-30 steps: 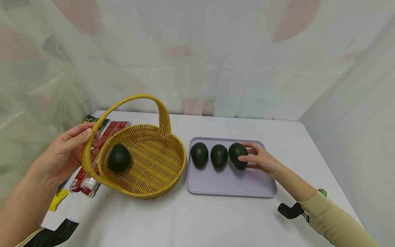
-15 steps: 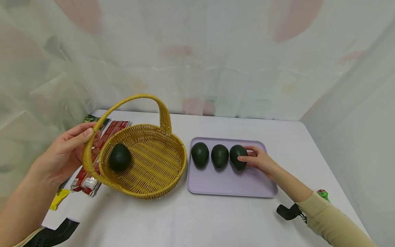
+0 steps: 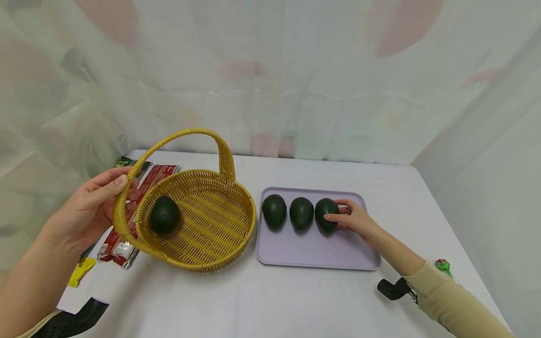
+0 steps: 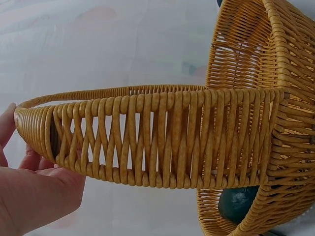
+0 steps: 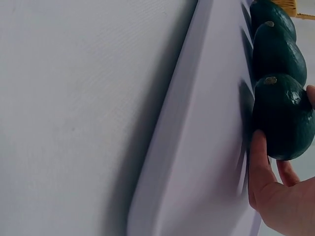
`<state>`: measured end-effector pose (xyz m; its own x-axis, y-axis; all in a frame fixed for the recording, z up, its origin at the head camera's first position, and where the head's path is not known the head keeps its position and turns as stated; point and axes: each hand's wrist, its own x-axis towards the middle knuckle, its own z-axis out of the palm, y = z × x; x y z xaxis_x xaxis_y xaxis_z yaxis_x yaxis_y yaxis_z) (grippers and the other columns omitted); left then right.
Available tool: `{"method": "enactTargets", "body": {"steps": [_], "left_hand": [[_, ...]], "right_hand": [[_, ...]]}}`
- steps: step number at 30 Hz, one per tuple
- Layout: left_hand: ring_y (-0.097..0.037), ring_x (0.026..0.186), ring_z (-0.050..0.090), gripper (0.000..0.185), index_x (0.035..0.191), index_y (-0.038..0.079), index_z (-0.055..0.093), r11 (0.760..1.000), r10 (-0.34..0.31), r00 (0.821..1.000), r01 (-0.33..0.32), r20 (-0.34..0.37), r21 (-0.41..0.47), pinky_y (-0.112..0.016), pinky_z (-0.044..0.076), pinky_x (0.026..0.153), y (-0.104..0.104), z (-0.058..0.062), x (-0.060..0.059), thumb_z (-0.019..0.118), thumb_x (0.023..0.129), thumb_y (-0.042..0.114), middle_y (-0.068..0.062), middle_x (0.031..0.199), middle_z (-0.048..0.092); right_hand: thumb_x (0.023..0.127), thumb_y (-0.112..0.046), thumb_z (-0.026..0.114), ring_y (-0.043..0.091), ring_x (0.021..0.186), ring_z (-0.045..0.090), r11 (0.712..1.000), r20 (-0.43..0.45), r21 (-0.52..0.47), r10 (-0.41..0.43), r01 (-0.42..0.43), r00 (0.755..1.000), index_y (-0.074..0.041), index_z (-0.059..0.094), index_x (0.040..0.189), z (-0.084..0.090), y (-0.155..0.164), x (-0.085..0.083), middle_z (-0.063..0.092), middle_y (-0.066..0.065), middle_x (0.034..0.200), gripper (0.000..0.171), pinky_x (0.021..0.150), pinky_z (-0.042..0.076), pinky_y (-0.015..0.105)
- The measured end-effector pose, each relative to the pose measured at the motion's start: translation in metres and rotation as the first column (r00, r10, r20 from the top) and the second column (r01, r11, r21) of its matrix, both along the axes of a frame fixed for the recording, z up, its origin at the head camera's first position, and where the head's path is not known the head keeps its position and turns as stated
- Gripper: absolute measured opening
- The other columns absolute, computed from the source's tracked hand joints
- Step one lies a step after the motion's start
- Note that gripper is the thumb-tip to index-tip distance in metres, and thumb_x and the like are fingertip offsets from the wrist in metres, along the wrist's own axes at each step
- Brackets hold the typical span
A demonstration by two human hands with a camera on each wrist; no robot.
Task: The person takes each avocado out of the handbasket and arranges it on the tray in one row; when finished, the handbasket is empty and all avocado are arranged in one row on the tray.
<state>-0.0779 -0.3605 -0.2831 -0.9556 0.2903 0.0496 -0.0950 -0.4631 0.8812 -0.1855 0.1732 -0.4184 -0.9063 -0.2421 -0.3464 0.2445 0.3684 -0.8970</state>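
— What does the head view show?

— My left hand (image 3: 90,209) grips the handle (image 3: 177,138) of the basket (image 3: 203,220), thumb over the weave and fingers curled behind it. The basket sits on the white counter (image 3: 253,300) with one avocado (image 3: 164,215) inside, at its left. Just right of the basket lies a lilac tray (image 3: 313,253) with three avocados in a row. My right hand (image 3: 357,219) is on the right avocado (image 3: 326,215): thumb across its front, fingers curled round its far side. The middle avocado (image 3: 301,213) and the left avocado (image 3: 274,211) lie untouched beside it. Red packets (image 3: 127,234) lie under and left of the basket, and a yellow packet (image 3: 80,272) sits nearer me.

— And from the left wrist?

— The handle (image 4: 147,142) fills the frame, my left hand (image 4: 34,191) closed on its end. The basket wall (image 4: 256,59) rises at the right, and a bit of the avocado (image 4: 236,204) shows below.

— The right wrist?

— The tray (image 5: 197,147) runs along the counter (image 5: 74,98). My right hand (image 5: 275,191) wraps the right avocado (image 5: 283,115), thumb (image 5: 258,162) pressed to its side; it rests on the tray. The other two line up behind it, the middle avocado (image 5: 278,51) touching it. I can't tell whether the left avocado (image 5: 273,14) touches its neighbour.
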Motion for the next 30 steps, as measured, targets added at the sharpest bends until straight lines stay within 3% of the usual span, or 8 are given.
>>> {"method": "enactTargets", "body": {"steps": [14, 24, 30], "left_hand": [[-0.02, 0.086, 0.068, 0.035, 0.117, 0.007, 0.067, 1.0, -0.001, 1.0, 0.001, 0.012, -0.002, -0.032, 0.058, 0.074, 0.0017, 0.0028, -0.0011, 0.035, 0.105, 0.005, -0.009, 0.099, 0.069], [-0.021, 0.084, 0.067, 0.033, 0.116, 0.006, 0.068, 0.999, 0.039, 0.999, -0.038, 0.018, -0.016, -0.033, 0.058, 0.073, 0.0033, 0.0029, 0.0011, 0.037, 0.105, 0.005, -0.01, 0.099, 0.068], [-0.021, 0.084, 0.067, 0.033, 0.117, 0.006, 0.067, 1.0, 0.029, 1.0, -0.029, 0.013, -0.007, -0.033, 0.058, 0.073, 0.0029, 0.0025, 0.0022, 0.036, 0.105, 0.005, -0.01, 0.099, 0.068]], "right_hand": [[0.086, -0.027, 0.075, 0.019, 0.096, 0.06, 1.0, -0.035, -0.005, -0.003, 0.003, 0.999, 0.003, 0.036, 0.141, -0.0021, -0.0019, -0.0033, 0.044, 0.025, 0.132, 0.073, 0.081, 0.055, 0.029], [0.086, -0.025, 0.076, 0.022, 0.104, 0.056, 1.0, -0.07, -0.003, 0.003, -0.004, 0.998, 0.001, 0.039, 0.141, -0.0041, -0.003, -0.0014, 0.046, 0.023, 0.134, 0.071, 0.077, 0.057, 0.032], [0.086, -0.025, 0.075, 0.023, 0.104, 0.055, 1.0, -0.078, 0.001, 0.008, -0.008, 0.997, 0.002, 0.038, 0.142, -0.0021, -0.0035, 0.0001, 0.046, 0.022, 0.133, 0.071, 0.078, 0.057, 0.034]]}}
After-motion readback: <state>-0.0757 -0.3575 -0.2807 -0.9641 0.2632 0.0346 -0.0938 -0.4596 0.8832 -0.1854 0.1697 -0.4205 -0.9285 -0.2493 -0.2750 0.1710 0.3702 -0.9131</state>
